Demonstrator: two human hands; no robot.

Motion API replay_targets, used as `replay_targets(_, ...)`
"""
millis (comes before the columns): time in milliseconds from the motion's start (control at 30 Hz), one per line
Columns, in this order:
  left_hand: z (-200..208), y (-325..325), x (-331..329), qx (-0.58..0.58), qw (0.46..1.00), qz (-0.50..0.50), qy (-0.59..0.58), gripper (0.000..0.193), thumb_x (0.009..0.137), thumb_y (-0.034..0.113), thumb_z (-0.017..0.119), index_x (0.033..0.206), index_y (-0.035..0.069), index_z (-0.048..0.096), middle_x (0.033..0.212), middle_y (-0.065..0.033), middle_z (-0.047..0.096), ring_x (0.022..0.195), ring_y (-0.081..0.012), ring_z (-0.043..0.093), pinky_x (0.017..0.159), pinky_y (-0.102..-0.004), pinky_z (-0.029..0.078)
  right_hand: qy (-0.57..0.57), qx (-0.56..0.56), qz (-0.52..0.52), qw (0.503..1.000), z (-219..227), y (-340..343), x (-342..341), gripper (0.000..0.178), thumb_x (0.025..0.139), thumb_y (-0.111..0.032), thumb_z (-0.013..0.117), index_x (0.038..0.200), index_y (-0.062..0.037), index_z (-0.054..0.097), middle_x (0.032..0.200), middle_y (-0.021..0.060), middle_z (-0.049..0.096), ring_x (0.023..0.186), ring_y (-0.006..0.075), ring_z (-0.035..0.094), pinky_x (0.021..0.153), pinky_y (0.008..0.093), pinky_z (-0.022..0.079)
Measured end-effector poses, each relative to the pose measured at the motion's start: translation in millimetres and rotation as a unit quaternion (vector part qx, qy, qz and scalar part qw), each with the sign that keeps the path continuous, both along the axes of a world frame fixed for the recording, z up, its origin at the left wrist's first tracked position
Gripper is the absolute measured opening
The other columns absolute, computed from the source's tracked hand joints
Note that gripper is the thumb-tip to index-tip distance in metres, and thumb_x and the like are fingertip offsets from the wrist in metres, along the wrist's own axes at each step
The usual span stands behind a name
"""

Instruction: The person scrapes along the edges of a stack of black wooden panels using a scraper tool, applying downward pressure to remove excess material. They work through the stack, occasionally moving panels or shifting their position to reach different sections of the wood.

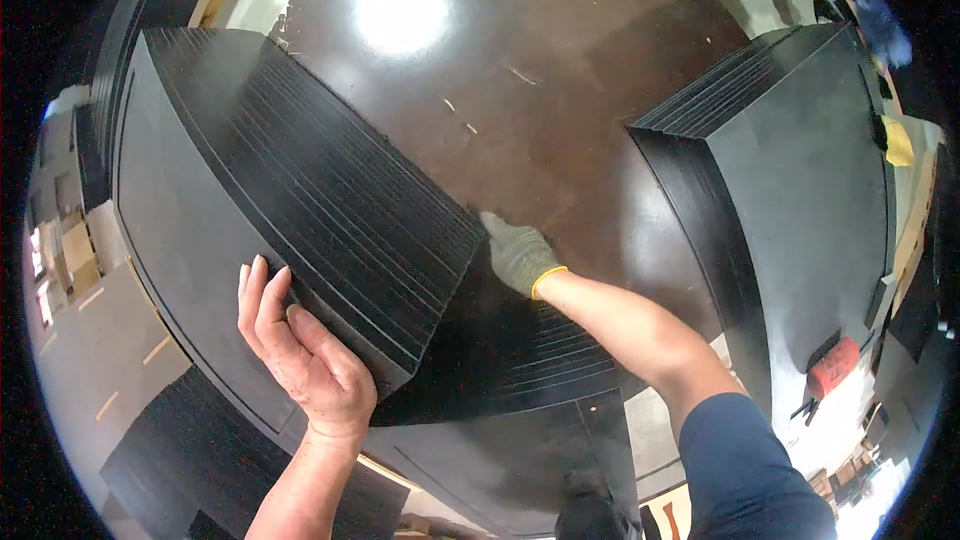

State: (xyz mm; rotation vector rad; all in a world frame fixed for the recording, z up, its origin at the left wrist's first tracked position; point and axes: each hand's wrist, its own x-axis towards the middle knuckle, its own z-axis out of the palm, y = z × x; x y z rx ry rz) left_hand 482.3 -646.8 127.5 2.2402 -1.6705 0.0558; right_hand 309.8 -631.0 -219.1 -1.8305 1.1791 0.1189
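Note:
A tall stack of thin black panels (330, 160) lies at the left with its layered edges showing. My bare left hand (305, 350) is against the near edge of this stack, its fingers stretched out and slightly bent over the grey top face (190, 180). My right hand (520, 258), in a grey work glove with a yellow cuff, is at the stack's inner corner, close to the brown surface (570, 160). Its fingertips point toward the panel edges; how far they are bent is hidden. Below the glove, more layered black panels (550, 360) lie under a dark grey top.
Another stack of black panels (820, 170) stands at the right. A red roll-shaped object (833, 368) lies on its near end, and a yellow piece (897, 142) shows at its far edge. Small pale scraps (449, 105) lie on the brown surface, which reflects a bright lamp.

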Motion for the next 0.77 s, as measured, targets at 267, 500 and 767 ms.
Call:
replay_targets(267,0.6,-3.9,-3.0,-0.002,1.0,0.0,-0.016,0.03,0.101,0.002,0.04,0.128,-0.001,0.053,0.142,-0.0189,0.047,0.135,-0.0323,0.043,0.114,-0.0413,0.031,-0.415,-0.051,-0.001,0.908,214.0,-26.2,-34.3,0.029,0.099,-0.017,0.052,0.123,-0.0063,0.064,0.103,0.0168,0.071,0.082,0.0336,0.068,0.064,0.0443,0.053)
replay_targets(500,0.7,-5.4,-1.1,0.002,1.0,-0.004,-0.02,0.034,0.096,-0.006,0.039,0.126,-0.002,0.053,0.14,-0.0211,0.048,0.136,-0.0382,0.041,0.114,-0.0456,0.032,-0.283,-0.168,-0.036,0.944,206.4,-28.1,-2.0,0.041,0.091,-0.014,0.055,0.128,0.0027,0.057,0.097,0.0185,0.067,0.071,0.0303,0.066,0.059,0.0405,0.053)
replay_targets(767,-0.1,-2.8,-0.2,0.004,1.0,0.0,-0.013,0.033,0.098,-0.002,0.041,0.129,0.001,0.052,0.144,-0.0193,0.046,0.136,-0.0377,0.042,0.114,-0.0461,0.031,-0.189,0.308,-0.241,0.901,285.3,-50.6,-9.8,0.062,0.084,-0.018,0.07,0.143,-0.0162,0.05,0.12,0.0246,0.064,0.089,0.0336,0.07,0.078,0.043,0.056)
